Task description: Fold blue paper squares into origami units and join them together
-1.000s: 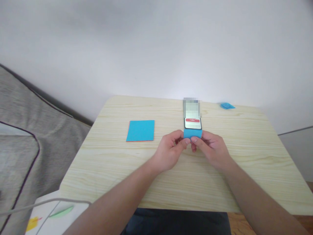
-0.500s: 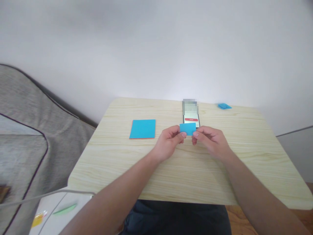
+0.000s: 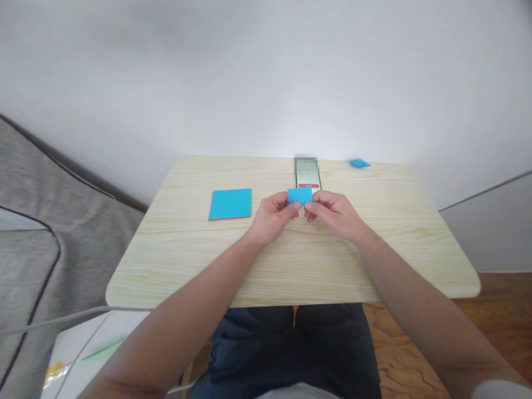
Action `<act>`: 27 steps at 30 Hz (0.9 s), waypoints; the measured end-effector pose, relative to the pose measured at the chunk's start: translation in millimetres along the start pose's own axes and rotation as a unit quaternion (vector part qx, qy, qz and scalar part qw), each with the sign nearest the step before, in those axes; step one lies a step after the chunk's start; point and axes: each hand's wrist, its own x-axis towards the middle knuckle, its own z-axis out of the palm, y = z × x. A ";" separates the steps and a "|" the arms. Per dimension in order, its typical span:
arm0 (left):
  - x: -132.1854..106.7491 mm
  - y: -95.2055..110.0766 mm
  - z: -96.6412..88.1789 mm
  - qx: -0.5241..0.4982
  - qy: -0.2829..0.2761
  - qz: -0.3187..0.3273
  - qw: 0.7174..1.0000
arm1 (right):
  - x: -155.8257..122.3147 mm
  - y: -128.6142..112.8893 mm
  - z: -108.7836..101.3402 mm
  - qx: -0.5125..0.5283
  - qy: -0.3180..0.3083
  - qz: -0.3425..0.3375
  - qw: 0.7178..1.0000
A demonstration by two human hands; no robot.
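Note:
Both my hands meet over the middle of a light wooden table (image 3: 291, 266). Between them stands a small folded blue paper (image 3: 300, 195), held upright. My left hand (image 3: 272, 217) pinches its lower left edge and my right hand (image 3: 332, 213) pinches its lower right edge, fingertips almost touching. Just behind the paper a phone (image 3: 308, 176) lies on the table with its screen lit. A stack of blue square paper (image 3: 230, 204) lies flat to the left of my left hand.
A small folded blue piece (image 3: 359, 163) sits at the table's far right edge near the white wall. A grey cushion (image 3: 37, 221) fills the left side. A white surface with a cable (image 3: 78, 338) is at the lower left. My dark trousers (image 3: 291, 349) show below the table.
The folded blue paper has become narrower between my fingertips, and my hands have drawn closer together. The camera has tilted down, showing more of my lap and the floor.

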 end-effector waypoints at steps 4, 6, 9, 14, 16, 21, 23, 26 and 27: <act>1.0 -3.5 -0.3 0.031 0.011 0.023 0.999 | -0.2 3.7 4.5 -0.023 0.032 -0.012 0.999; 1.2 -3.7 0.3 0.027 0.025 0.020 0.999 | -1.2 4.6 6.6 -0.017 0.047 -0.019 0.999; 1.0 -2.2 1.9 0.001 0.055 0.015 0.998 | -3.8 4.9 8.3 0.019 0.068 -0.016 0.997; -0.3 0.1 2.6 0.024 0.063 0.020 0.998 | -8.1 5.8 7.5 0.038 0.065 -0.016 0.997; -0.7 0.0 2.1 0.032 0.057 0.018 0.998 | -8.9 6.2 6.8 0.038 0.058 -0.011 0.998; -1.2 -3.8 0.7 0.015 0.041 0.007 0.999 | -9.9 6.5 5.2 0.006 0.061 0.001 0.998; -1.5 -5.2 0.9 -0.002 0.043 0.009 0.999 | -10.9 6.9 4.9 -0.006 0.063 0.001 0.998; -2.0 -4.9 2.0 -0.004 0.071 0.012 0.997 | -13.5 7.8 4.9 -0.036 0.069 0.006 0.997; -2.2 -4.2 2.5 0.001 0.083 0.012 0.996 | -14.5 8.1 5.0 -0.044 0.071 0.007 0.997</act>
